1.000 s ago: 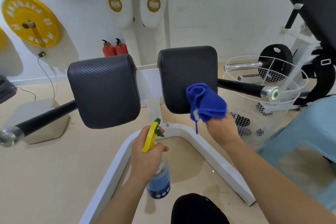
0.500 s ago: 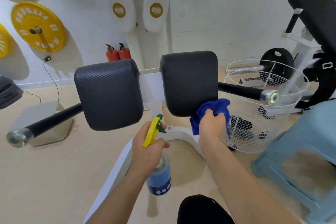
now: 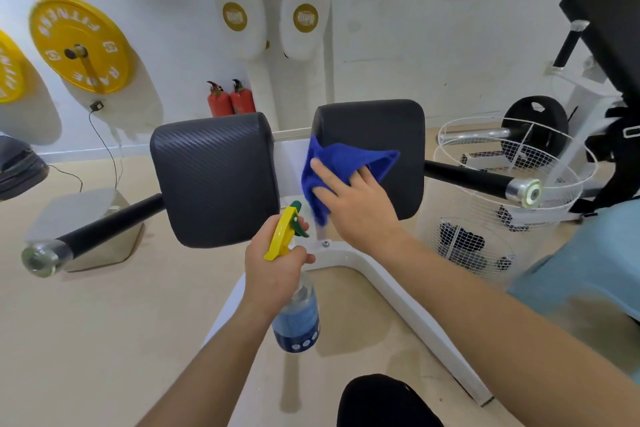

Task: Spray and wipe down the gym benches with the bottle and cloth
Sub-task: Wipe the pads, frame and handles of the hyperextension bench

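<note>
Blue cloth [image 3: 349,156] now higher on right pad [image 3: 408,121] under flat right hand [image 3: 360,208]; left hand [image 3: 273,267] still round spray bottle [image 3: 298,319].

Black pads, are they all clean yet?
Not yet. Nothing looks clearly finished. Right now the right hand presses the blue cloth flat on the right pad, while the left hand grips the spray bottle. No cloth touches the left pad, and the black bench at far right waits too.
</note>
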Available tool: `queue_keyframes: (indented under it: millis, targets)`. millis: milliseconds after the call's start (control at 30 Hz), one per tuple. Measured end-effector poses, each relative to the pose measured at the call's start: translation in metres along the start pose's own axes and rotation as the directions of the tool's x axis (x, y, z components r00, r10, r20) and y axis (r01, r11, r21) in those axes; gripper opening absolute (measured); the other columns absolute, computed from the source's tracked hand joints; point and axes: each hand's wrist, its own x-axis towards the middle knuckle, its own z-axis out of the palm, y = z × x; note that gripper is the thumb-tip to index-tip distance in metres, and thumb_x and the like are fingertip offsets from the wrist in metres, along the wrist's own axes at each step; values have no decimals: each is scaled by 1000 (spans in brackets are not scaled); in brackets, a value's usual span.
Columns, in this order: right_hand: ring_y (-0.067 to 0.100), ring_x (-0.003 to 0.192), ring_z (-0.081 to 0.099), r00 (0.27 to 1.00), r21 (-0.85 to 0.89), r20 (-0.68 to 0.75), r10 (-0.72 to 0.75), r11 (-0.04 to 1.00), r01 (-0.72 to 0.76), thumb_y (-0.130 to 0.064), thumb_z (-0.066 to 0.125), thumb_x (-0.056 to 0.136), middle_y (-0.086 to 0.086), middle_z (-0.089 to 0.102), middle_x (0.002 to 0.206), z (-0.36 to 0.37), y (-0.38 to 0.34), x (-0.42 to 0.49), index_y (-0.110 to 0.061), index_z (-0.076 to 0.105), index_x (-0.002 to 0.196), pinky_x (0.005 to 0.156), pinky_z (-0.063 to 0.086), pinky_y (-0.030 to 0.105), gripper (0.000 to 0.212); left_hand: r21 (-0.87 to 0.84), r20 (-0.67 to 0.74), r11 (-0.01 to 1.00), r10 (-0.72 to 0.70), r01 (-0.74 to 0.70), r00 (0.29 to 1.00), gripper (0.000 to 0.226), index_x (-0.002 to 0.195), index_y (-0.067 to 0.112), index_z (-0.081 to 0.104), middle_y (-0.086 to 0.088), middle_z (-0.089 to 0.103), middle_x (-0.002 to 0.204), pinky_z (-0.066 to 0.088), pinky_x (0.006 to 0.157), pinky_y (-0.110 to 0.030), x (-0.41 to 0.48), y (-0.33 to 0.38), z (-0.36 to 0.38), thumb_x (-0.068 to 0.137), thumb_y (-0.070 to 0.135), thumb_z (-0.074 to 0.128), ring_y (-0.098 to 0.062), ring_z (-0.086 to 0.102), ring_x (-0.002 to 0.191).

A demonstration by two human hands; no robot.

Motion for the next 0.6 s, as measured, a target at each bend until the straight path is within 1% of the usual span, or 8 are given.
queue_keyframes:
  millis: [67,133,200,233,333,467,533,600]
  targets:
    - [37,123,52,985,-79,87,-147,985,154,-19,71,84,6,61,135,5,-6,-10,-18,68,116,106,38,52,32,-6,0,1000,-4,4,1000,38,95,13,70,-4,70,94,57,62,-20,2,-2,1,77,-19,58,-22,68,85]
    - [30,118,57,919,-184,244,-311,915,358,-22,76,80,-2,72,110,4,-10,-16,-22,75,101,109,38,49,21,-8,-3,1000,-9,9,1000,35,94,16,69,-3,70,90,58,63,-25,4,-1,-1,74,-12,62,-27,70,83]
    - [28,114,59,836,-239,394,-383,835,495,-22,77,79,-5,74,97,-3,-9,-6,-25,76,93,117,27,54,15,26,-11,1000,6,-6,1000,35,91,16,67,-4,69,85,54,60,-19,6,2,-5,72,-12,66,-13,67,75]
    - [29,110,60,829,-249,385,-405,819,516,-21,77,77,-4,75,92,-10,-6,7,-24,77,89,119,24,56,12,25,-24,1000,6,-6,1000,35,90,13,66,-6,68,84,51,56,-15,8,2,-8,72,-17,65,-7,64,69]
    - [26,104,62,928,-256,191,-321,896,363,-26,74,82,-3,74,87,-42,11,61,-24,75,84,115,28,57,3,24,-37,1000,8,-7,999,33,90,7,67,-5,67,87,48,55,-10,9,3,-13,75,-22,59,-1,65,66]
    - [26,114,57,974,-288,192,-122,942,175,-31,61,92,0,73,103,-63,21,102,-23,71,95,114,26,52,13,-19,-55,1000,16,-17,998,40,89,12,70,0,69,92,59,63,-22,10,5,-19,74,-22,55,-12,68,77]
    - [30,123,53,985,-246,146,-89,961,123,-27,62,89,4,72,110,-51,10,87,-22,72,101,116,25,52,16,-34,-53,999,19,-21,998,40,90,13,70,0,69,93,63,67,-32,12,4,-24,74,-21,55,-14,70,75]
    - [34,130,49,978,-205,160,-130,965,162,-23,63,88,8,72,114,-32,-7,53,-18,73,104,118,24,52,20,-44,-50,999,18,-20,999,40,91,13,70,-3,70,89,62,66,-32,14,4,-27,75,-20,57,-17,71,73]
